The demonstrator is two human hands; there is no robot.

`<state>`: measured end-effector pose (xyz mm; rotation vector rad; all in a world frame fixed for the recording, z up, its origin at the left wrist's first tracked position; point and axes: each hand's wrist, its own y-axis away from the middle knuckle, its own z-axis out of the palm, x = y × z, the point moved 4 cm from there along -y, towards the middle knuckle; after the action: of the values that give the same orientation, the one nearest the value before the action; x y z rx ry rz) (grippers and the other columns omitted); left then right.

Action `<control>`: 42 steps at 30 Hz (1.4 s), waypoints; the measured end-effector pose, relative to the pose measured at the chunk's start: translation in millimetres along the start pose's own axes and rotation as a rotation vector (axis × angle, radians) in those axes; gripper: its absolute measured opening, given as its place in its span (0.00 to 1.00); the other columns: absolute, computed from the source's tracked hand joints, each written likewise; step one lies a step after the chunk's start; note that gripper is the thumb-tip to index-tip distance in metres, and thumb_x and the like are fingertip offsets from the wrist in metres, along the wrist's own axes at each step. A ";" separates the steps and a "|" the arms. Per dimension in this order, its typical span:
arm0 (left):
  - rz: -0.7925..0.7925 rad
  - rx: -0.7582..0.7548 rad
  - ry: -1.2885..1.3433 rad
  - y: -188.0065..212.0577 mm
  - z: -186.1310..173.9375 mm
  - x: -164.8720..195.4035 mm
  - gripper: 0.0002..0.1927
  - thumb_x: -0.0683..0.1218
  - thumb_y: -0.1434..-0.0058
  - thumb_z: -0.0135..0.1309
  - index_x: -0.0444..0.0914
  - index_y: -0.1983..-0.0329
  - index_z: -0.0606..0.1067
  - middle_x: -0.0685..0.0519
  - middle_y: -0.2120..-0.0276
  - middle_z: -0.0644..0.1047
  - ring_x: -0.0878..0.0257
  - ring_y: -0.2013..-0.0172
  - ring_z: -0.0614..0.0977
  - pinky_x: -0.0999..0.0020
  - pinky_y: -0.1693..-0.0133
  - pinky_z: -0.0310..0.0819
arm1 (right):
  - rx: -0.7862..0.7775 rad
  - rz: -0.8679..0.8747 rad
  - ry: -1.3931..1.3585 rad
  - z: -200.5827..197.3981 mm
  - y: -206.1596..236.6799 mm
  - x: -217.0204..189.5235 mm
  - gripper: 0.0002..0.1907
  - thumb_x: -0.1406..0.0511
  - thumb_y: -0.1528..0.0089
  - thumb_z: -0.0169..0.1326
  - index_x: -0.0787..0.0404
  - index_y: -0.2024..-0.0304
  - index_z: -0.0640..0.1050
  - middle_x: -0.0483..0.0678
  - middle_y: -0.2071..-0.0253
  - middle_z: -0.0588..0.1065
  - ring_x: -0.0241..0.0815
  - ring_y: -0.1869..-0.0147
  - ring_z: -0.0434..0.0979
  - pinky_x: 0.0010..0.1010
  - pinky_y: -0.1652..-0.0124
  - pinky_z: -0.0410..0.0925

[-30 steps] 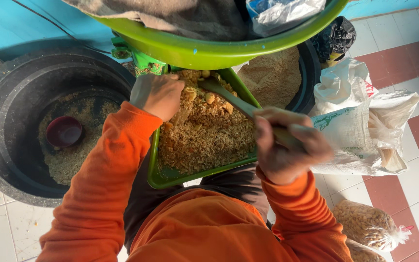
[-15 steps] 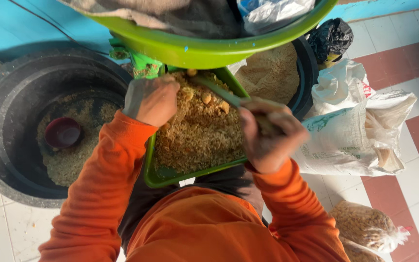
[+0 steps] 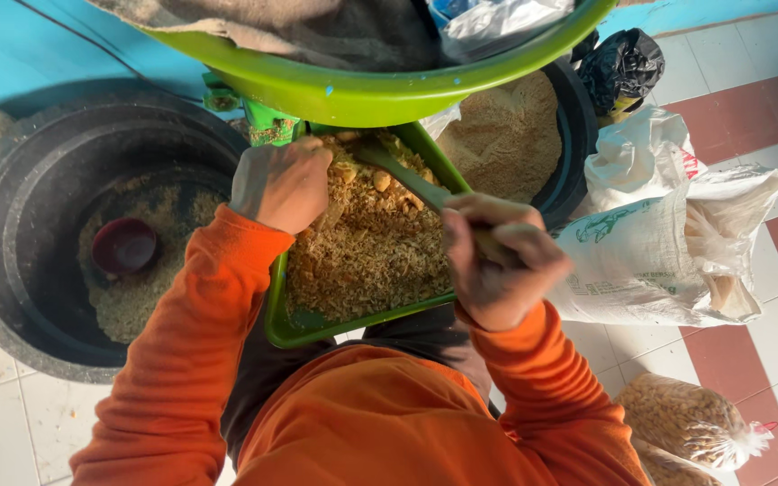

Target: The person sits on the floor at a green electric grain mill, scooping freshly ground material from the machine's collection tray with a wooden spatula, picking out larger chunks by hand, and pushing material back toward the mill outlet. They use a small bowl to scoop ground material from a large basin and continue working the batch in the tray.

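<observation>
A green rectangular tray (image 3: 292, 331) sits on my lap, heaped with brown crumbly grain mix (image 3: 366, 256). My left hand (image 3: 279, 184) rests on the tray's upper left edge, fingers curled into the mix. My right hand (image 3: 497, 261) is closed around the handle of a green scoop (image 3: 400, 171), whose head is dug into the top of the pile. Both arms wear orange sleeves. A large green basin (image 3: 389, 85) hangs just above the tray and hides its far end.
A big black tub (image 3: 20, 216) at left holds some grain and a small maroon bowl (image 3: 124, 246). Another black tub (image 3: 511, 135) of finer meal lies behind. White sacks (image 3: 650, 252) stand at right, clear bags of kernels (image 3: 691, 418) at lower right on tiled floor.
My right hand has drawn the scoop handle toward the tray's right side and lower. The left hand has shifted slightly along the tray's upper left edge.
</observation>
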<state>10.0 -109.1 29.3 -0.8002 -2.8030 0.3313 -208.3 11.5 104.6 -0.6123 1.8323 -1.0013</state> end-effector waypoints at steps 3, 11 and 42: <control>0.013 0.078 0.037 0.5 -2.1 -0.8 0.05 0.39 0.42 0.52 0.39 0.69 0.78 0.53 0.69 0.79 0.55 0.73 0.81 0.59 0.71 0.74 | -0.001 0.007 0.008 2.4 2.3 1.0 0.22 0.77 0.36 0.59 0.59 0.55 0.57 0.62 0.59 0.75 0.55 0.58 0.85 0.35 0.62 0.79; 0.072 0.162 0.035 21.4 -16.2 14.5 0.16 0.46 0.38 0.50 0.35 0.52 0.80 0.48 0.51 0.80 0.41 0.38 0.71 0.35 0.40 0.59 | -0.086 0.063 -0.051 7.7 21.2 -3.6 0.19 0.66 0.30 0.55 0.62 0.51 0.56 0.64 0.48 0.76 0.59 0.41 0.81 0.43 0.46 0.78; 0.073 -0.039 0.077 14.3 -2.3 23.0 0.17 0.51 0.31 0.46 0.34 0.57 0.78 0.48 0.52 0.77 0.46 0.35 0.68 0.28 0.35 0.47 | -0.052 0.084 0.094 -31.1 30.4 -10.0 0.14 0.68 0.27 0.52 0.66 0.52 0.59 0.60 0.50 0.77 0.42 0.60 0.80 0.24 0.65 0.73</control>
<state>-1.5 -84.6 30.8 -0.9059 -2.7210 0.2523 -231.6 47.2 91.3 -0.5226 1.9555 -0.9423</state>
